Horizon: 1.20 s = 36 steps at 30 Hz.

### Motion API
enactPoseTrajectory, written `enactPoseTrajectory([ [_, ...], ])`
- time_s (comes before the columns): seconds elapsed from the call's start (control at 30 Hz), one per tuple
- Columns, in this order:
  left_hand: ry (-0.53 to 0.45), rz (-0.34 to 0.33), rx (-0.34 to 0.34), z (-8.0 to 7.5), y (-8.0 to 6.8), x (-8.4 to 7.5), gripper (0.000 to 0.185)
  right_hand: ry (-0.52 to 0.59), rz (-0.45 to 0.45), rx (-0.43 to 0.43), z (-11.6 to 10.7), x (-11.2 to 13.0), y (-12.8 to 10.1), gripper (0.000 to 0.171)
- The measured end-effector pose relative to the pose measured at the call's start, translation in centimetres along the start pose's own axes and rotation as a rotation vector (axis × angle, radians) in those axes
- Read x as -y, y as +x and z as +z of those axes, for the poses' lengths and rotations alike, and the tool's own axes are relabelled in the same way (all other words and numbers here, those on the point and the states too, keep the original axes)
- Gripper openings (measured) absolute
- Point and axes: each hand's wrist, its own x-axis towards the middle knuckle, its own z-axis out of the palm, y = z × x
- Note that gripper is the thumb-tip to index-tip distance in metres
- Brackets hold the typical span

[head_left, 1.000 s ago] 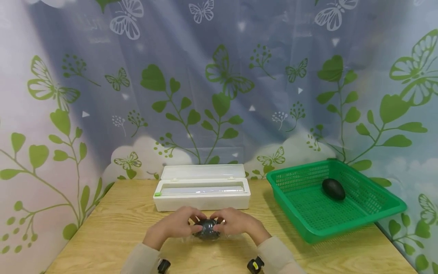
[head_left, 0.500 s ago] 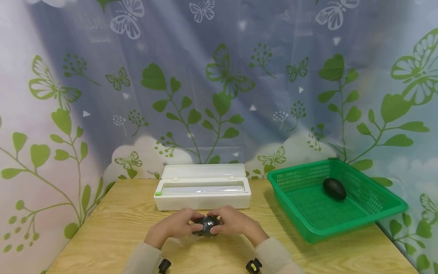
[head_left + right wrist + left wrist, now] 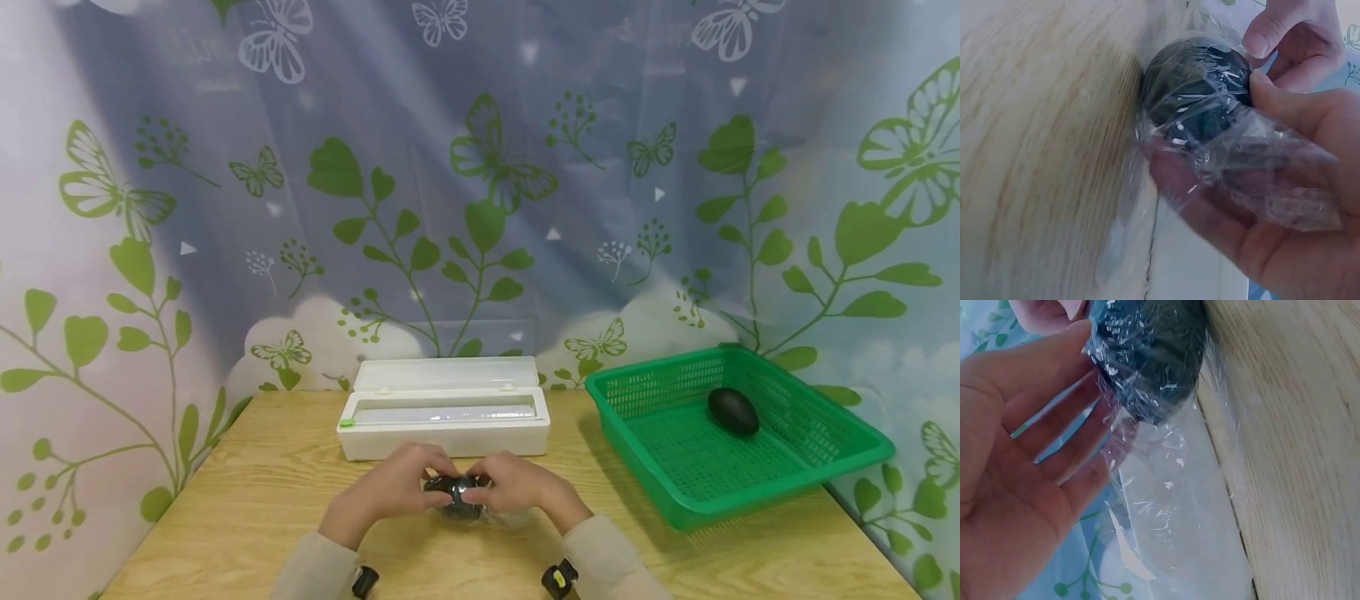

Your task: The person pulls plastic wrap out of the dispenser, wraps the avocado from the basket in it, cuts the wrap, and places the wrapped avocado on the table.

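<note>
A dark avocado [image 3: 458,502] wrapped in clear cling film sits between my two hands over the table, in front of a white box. My left hand [image 3: 396,483] pinches its left end with thumb and fingers. On the other end, my right hand [image 3: 516,483] grips with the thumb on the near face and fingers curled round the far side. Loose film [image 3: 1175,519] trails off the fruit's end in the left wrist view. In the right wrist view, crumpled film [image 3: 1272,165] spreads across the right palm and fingers, and the wrapped avocado [image 3: 1188,81] looks shiny and creased.
Behind the hands stands the white cling film dispenser [image 3: 444,444], lid raised, a roll [image 3: 450,415] inside and a green slider [image 3: 346,424] at its left. A green basket [image 3: 686,508] at the right holds another dark avocado [image 3: 733,412]. A patterned curtain [image 3: 420,250] hangs behind.
The fingers have shifted their hold and the wrapped avocado has turned between the hands. Loose film now shows below the right hand. Dispenser and basket stay put.
</note>
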Motion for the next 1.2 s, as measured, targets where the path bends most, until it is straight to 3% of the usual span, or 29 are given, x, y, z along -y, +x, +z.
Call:
enactPoseTrajectory([
  [0.27, 0.053, -0.029, -0.018, 0.1, 0.0, 0.0, 0.02, 0.049, -0.033, -0.158, -0.5, 0.2, -0.1, 0.025],
  [0.33, 0.061, -0.029, -0.019, 0.2, 0.1, 0.1, 0.02, 0.058, -0.034, -0.159, -0.5, 0.2, -0.2, 0.023],
  [0.43, 0.093, -0.002, -0.037, 0.3, 0.1, 0.1, 0.023, 0.05, -0.019, -0.133, -0.7, 0.1, -0.3, 0.035],
  [0.57, 0.103, 0.068, -0.135, 0.2, 0.2, 0.1, 0.024, 0.051, -0.01, -0.093, -0.9, 0.0, -0.5, 0.049],
  [0.7, 0.027, 0.124, -0.214, 0.1, 0.3, 0.1, 0.015, 0.06, -0.042, -0.085, -0.9, -0.1, -0.5, 0.047],
  [0.87, 0.023, 0.053, -0.179, 0.5, 0.3, 0.6, 0.011, 0.092, -0.019, -0.106, -0.6, 0.0, -0.4, 0.042],
  [1.0, 0.076, -0.023, -0.159, 1.2, 0.3, 1.1, 0.022, 0.1, 0.033, -0.12, -0.5, 0.1, -0.4, 0.04],
  [1.2, 0.022, -0.072, -0.147, 1.8, 0.4, 1.3, 0.036, 0.09, 0.03, -0.131, -0.8, 0.2, -0.7, 0.027],
])
